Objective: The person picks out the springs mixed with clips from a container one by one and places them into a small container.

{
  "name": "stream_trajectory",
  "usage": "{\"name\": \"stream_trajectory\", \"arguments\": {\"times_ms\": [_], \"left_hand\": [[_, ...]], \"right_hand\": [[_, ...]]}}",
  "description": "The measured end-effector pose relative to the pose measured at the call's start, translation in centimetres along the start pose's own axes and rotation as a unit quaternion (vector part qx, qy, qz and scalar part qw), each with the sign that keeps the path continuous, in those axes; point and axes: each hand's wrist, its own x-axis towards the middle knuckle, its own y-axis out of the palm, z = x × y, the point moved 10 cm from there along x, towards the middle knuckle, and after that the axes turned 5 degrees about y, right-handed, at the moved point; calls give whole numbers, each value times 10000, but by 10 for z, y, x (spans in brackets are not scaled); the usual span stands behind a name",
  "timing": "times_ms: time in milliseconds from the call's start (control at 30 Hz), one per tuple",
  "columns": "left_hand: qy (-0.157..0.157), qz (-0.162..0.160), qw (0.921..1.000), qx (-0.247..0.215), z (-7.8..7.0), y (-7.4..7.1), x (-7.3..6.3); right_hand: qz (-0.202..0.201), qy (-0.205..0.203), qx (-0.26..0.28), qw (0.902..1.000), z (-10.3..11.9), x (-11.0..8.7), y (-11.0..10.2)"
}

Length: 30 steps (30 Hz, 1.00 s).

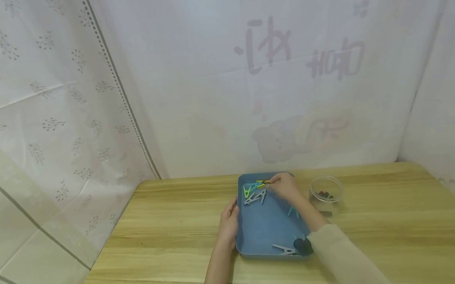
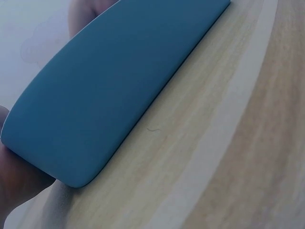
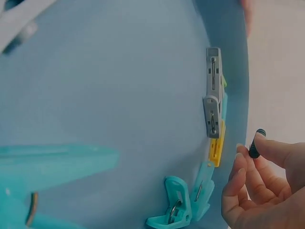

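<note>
A blue tray (image 1: 266, 229) lies on the wooden table, and my left hand (image 1: 229, 222) grips its left rim. Over the tray's far end, my right hand (image 1: 286, 186) pinches a small dark ridged cylinder (image 3: 257, 143) between thumb and fingertips; its exact kind is unclear. Near that hand, along the tray's far wall, are clothespins: a grey clothespin (image 3: 214, 71), a yellow clothespin (image 3: 217, 145), a green clothespin (image 1: 247, 191) and a turquoise clothespin (image 3: 176, 205). Another grey clothespin (image 1: 285, 249) lies at the tray's near end. My right forearm partly hides the tray's right side.
A clear round container (image 1: 325, 183) with several small dark pieces (image 1: 325, 195) stands right of the tray. Black wrist devices (image 1: 303, 246) sit at both sleeves. A pale printed curtain (image 1: 206, 93) hangs behind the wooden table (image 1: 166, 230).
</note>
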Motion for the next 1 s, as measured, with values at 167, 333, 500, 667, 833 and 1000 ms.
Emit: {"name": "stream_trajectory", "arguments": {"times_ms": [167,333,500,667,833,1000], "left_hand": [[-12,30,10000,-3,1,1,0],[-54,44,10000,0,2,1,-1],[-39,29,10000,15,0,0,-1],[-24,37,10000,-33,-1,0,-2],[-34,72,9999,-62,0,1,-1],[-30,72,10000,-35,2,0,0]], "right_hand": [[-152,-115,13,9998,3,-4,-2],[-139,-234,39,9996,9,-10,-5],[-89,-236,28,9997,11,-14,-7],[-81,-236,-89,9996,13,-19,-9],[-104,-255,-191,9994,14,-22,-13],[-76,-163,-237,9996,13,-25,-15]]}}
